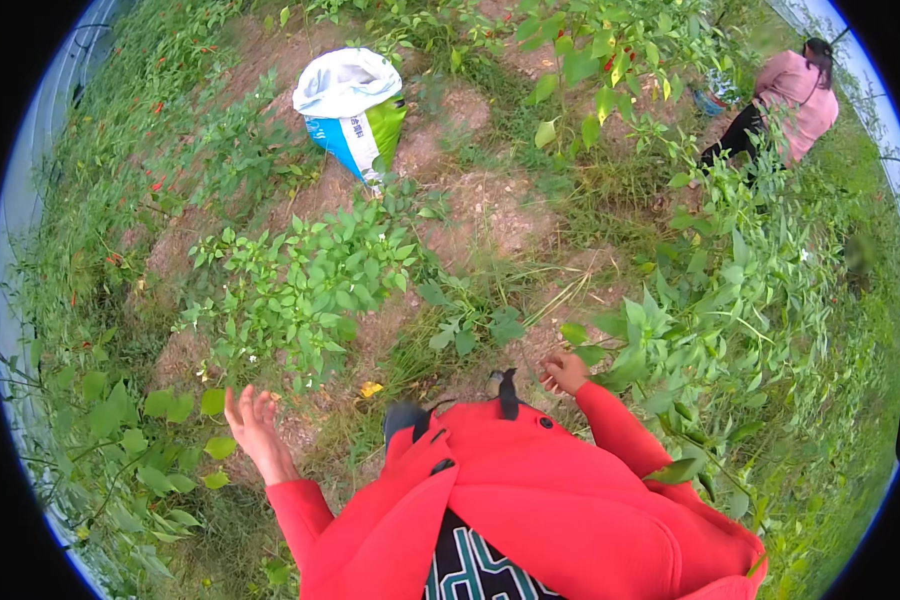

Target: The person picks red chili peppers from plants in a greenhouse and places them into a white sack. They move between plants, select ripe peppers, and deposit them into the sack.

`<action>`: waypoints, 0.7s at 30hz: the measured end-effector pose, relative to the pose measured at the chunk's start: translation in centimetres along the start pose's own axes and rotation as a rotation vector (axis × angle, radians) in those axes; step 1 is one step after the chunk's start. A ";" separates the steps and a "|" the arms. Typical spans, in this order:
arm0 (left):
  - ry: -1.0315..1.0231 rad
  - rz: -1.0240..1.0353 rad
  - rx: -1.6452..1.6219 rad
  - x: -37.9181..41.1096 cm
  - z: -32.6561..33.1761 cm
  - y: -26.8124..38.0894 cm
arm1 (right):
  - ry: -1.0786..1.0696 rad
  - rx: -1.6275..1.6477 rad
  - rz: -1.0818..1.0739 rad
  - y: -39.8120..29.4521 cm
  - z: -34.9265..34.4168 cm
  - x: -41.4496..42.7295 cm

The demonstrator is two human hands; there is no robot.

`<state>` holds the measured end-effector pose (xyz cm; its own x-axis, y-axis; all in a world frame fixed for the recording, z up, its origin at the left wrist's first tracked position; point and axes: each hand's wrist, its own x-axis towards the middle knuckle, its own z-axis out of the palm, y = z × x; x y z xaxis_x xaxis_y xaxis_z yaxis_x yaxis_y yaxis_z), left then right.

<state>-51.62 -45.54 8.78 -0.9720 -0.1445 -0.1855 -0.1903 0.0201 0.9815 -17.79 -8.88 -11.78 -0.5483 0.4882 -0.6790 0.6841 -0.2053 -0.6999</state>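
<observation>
My left hand (pixel 259 431) is raised at the lower left, fingers apart and holding nothing. It is beside the broad leaves of a plant (pixel 180 412). My right hand (pixel 564 373) is in front of the red jacket (pixel 555 480), its fingers loosely curled. Whether anything small lies between those fingers cannot be made out. Close to its right side grows a leafy pepper plant (pixel 675 352). Ahead of me, a bushy green plant with small white flowers (pixel 315 281) stands between my hands and an open-topped white, blue and green sack (pixel 349 131).
At the upper right a person in a pink top (pixel 799 105) bends among the plants near a blue bucket (pixel 709 103). Red chilli peppers (pixel 621 61) hang on a plant at the top. Low weeds (pixel 469 319) and patches of bare soil (pixel 495 214) lie between the plants.
</observation>
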 end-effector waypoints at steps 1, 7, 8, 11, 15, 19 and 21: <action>0.008 0.026 0.011 0.6 1.3 0.6 | 0.011 -0.005 -0.019 0.3 -0.3 0.5; -0.009 0.181 0.074 6.0 10.3 3.9 | 0.096 -0.097 -0.051 -0.4 -0.9 2.7; -0.034 0.214 0.064 7.4 11.7 4.2 | 0.098 -0.101 -0.032 -1.1 -0.7 2.9; -0.125 0.306 0.064 12.8 16.8 5.3 | 0.117 -0.106 0.021 -2.4 -0.3 5.0; -0.263 0.360 0.032 22.0 25.1 5.7 | 0.188 -0.121 0.042 -5.1 1.2 9.9; -0.412 0.289 0.030 33.3 33.5 4.8 | 0.224 -0.194 0.161 -13.7 3.4 16.2; -0.524 0.203 0.052 38.4 36.9 3.8 | 0.206 -0.354 0.124 -17.9 4.4 18.4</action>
<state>-94.76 -14.51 3.67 -0.9259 0.3779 -0.0051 0.0137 0.0472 0.9988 -42.26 0.02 -12.70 -0.3679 0.6450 -0.6698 0.8816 0.0130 -0.4717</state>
